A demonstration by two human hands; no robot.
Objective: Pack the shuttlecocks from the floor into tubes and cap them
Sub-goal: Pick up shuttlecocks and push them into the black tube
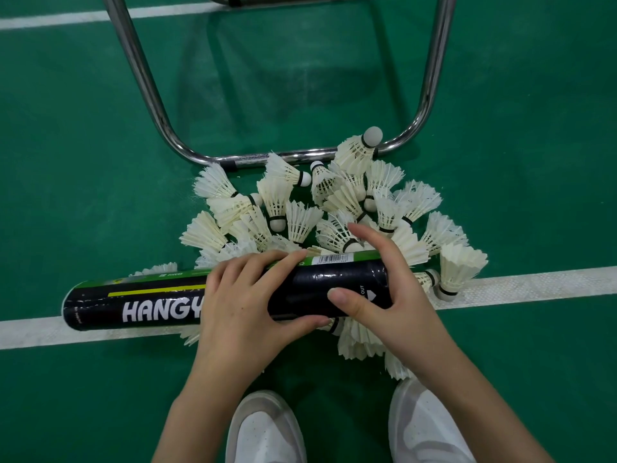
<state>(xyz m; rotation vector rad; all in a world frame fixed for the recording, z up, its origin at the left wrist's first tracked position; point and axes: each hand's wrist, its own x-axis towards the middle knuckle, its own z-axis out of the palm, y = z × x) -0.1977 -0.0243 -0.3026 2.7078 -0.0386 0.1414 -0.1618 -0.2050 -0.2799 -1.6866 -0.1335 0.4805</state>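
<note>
A long black and green shuttlecock tube (143, 302) with white lettering lies crosswise above the floor, held in both hands. My left hand (243, 305) grips the tube around its middle, fingers over the top and thumb underneath. My right hand (384, 289) holds the tube's right end, thumb on the black side and fingers curved over the end. A pile of several white feather shuttlecocks (300, 208) lies on the green floor just beyond and under the tube. Whether the right end carries a cap is hidden by my right hand.
A chrome chair frame (150, 95) stands on the floor right behind the pile, its base bar touching some shuttlecocks. A white court line (534, 285) runs under the tube. My two white shoes (263, 429) are at the bottom edge.
</note>
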